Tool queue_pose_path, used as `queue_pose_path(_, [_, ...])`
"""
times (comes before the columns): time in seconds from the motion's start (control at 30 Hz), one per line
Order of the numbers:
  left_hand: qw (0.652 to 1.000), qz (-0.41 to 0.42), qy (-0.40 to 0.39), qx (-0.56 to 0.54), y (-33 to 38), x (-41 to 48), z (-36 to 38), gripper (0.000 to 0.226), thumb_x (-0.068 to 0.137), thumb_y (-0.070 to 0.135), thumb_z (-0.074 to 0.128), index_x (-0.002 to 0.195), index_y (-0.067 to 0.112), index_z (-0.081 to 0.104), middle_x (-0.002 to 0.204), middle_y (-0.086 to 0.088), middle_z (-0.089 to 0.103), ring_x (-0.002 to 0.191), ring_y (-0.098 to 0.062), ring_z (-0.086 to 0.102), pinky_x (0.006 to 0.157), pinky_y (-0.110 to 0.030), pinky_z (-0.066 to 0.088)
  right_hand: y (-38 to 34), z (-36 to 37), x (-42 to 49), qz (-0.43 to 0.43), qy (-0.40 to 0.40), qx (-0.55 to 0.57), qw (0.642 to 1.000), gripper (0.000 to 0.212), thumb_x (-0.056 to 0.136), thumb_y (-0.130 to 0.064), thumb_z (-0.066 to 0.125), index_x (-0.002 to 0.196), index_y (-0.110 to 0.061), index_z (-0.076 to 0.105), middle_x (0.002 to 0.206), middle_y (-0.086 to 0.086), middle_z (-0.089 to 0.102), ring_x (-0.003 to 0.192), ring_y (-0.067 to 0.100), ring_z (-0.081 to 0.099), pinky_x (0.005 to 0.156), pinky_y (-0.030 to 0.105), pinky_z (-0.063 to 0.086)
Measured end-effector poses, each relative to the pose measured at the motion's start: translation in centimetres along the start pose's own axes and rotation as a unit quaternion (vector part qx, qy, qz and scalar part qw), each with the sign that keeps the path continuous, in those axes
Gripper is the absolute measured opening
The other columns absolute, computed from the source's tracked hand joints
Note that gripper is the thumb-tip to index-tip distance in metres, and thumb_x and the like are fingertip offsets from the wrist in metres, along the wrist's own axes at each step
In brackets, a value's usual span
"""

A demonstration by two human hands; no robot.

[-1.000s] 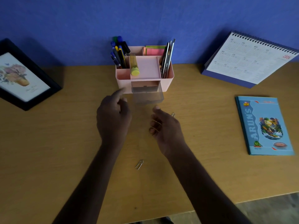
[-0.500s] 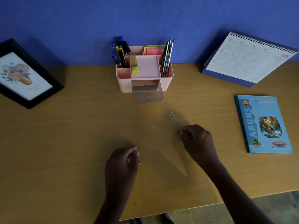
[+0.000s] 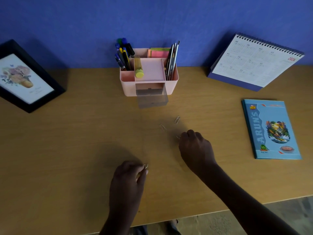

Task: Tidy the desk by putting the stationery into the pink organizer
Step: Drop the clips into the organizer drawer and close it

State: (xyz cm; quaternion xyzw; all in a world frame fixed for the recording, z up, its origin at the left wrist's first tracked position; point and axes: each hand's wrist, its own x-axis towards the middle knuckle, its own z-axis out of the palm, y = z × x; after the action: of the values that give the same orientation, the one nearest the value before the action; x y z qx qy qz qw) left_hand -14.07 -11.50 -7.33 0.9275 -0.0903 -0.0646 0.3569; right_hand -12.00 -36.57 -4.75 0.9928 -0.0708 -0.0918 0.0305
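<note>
Four paper clips lie on the counter (image 3: 67,150) in front of the pink organizer (image 3: 174,82). The front clip (image 3: 145,166) is pinched at the fingertips of the left hand (image 3: 128,177), fingers curled on it, low over the wood. The side clip (image 3: 178,137) pokes out from under the curled fingers of the right hand (image 3: 194,146), which appear to grasp it; whether it is lifted cannot be told.

Two loose clips (image 3: 162,127) lie just beyond and to the left of the right fingers, between them and the clear drawer (image 3: 152,100) that stands pulled open from the organizer's base. The nearer one slants away to the left, the farther one away to the right. The right hand is plainly closer to both; the drawer lies straight ahead of them.

The notebook (image 3: 271,129) at the right reads "ARUN'S", "ALL NEW" and "65". The desk calendar (image 3: 257,65) shows a red year, seemingly "2026"; its month grids are too small to read.
</note>
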Motion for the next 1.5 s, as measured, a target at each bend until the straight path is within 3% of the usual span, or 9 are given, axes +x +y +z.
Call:
queue_pose_path(0.2, [0.994,0.034,0.002,0.099,0.6,0.4,0.1,0.005,0.085,0.02,0.086,0.085,0.02,0.082,0.09,0.005,0.071,0.08,-0.022,0.07,0.067,-0.038,0.063,-1.0,-1.8,0.3,-0.048,-0.059,-0.063,0.995,0.016,0.105,-0.011,0.058,0.121,-0.007,0.06,0.11,0.011,0.065,0.091,0.023,0.066,0.067,0.035,0.063])
queue_pose_path(0.33, [0.983,0.074,0.008,0.171,1.2,0.4,-0.1,0.014,0.092,0.027,0.075,0.08,0.02,0.077,0.085,0.002,0.069,0.08,-0.024,0.068,0.061,-0.038,0.059,-0.7,-1.6,0.5,-0.037,-0.032,-0.073,0.996,0.012,0.105,-0.015,0.058,0.114,-0.008,0.063,0.102,0.01,0.066,0.082,0.021,0.066,0.06,0.036,0.062])
queue_pose_path(0.4, [0.978,0.095,0.012,0.187,1.2,0.4,-0.2,0.014,0.091,0.023,0.081,0.078,0.02,0.076,0.085,0.002,0.068,0.079,-0.024,0.068,0.058,-0.038,0.057,-0.2,-1.2,0.7,-0.021,-0.003,-0.045,0.999,0.013,0.105,-0.021,0.058,0.11,-0.01,0.064,0.097,0.008,0.065,0.077,0.021,0.065,0.054,0.036,0.061])
queue_pose_path(0.57, [0.965,0.115,-0.002,0.236,1.4,0.7,-0.3,0.029,0.096,0.032,0.056,0.074,0.019,0.07,0.081,0.001,0.065,0.076,-0.023,0.066,0.05,-0.036,0.054,0.3,-2.5,2.2,0.03,0.036,0.132,0.99,0.015,0.104,-0.029,0.054,0.106,-0.014,0.058,0.094,0.005,0.065,0.074,0.024,0.067,0.058,0.044,0.061])
queue_pose_path(0.7, [0.954,0.133,-0.027,0.267,1.6,0.9,-0.5,0.021,0.087,0.019,0.081,0.071,0.017,0.069,0.077,-0.003,0.063,0.075,-0.026,0.067,0.048,-0.037,0.053,-0.1,-6.3,4.5,-0.009,0.102,0.225,0.969,0.008,0.104,-0.024,0.063,0.104,-0.016,0.063,0.092,0.0,0.066,0.071,0.014,0.063,0.059,0.036,0.058])
queue_pose_path(0.8, [0.946,0.144,-0.072,0.281,2.0,1.0,-0.9,0.029,0.07,0.015,0.096,0.067,0.016,0.067,0.073,-0.005,0.061,0.07,-0.026,0.066,0.046,-0.036,0.053,-0.8,-9.0,6.5,-0.057,0.15,0.244,0.956,0.007,0.103,-0.021,0.065,0.106,-0.015,0.067,0.093,0.0,0.067,0.074,0.011,0.062,0.061,0.03,0.056])
queue_pose_path(0.93, [0.932,0.161,-0.105,0.309,2.1,1.3,-1.1,0.039,0.051,0.01,0.104,0.065,0.013,0.068,0.071,-0.007,0.063,0.068,-0.027,0.067,0.047,-0.035,0.054,-2.1,-10.0,10.3,-0.089,0.185,0.18,0.962,0.018,0.105,-0.031,0.061,0.108,-0.017,0.071,0.099,0.002,0.073,0.078,0.012,0.068,0.065,0.031,0.061])
queue_pose_path(1.27, [0.925,0.22,-0.122,0.286,0.9,1.2,-1.5,0.036,0.055,0.011,0.103,0.082,0.013,0.08,0.081,-0.005,0.067,0.075,-0.027,0.07,0.05,-0.034,0.059,-4.6,-10.2,15.8,-0.125,0.139,-0.059,0.981,0.034,0.107,-0.04,0.061,0.121,-0.012,0.075,0.114,0.012,0.079,0.099,0.031,0.08,0.083,0.045,0.066])
queue_pose_path(1.5, [0.92,0.177,-0.166,0.309,1.4,1.8,-1.4,0.049,0.03,0.006,0.106,0.07,0.013,0.079,0.072,-0.007,0.067,0.064,-0.026,0.069,0.039,-0.033,0.054,-4.7,-10.1,15.6,-0.097,0.138,-0.059,0.984,0.031,0.107,-0.038,0.062,0.117,-0.012,0.075,0.111,0.011,0.079,0.095,0.03,0.079,0.08,0.043,0.066])
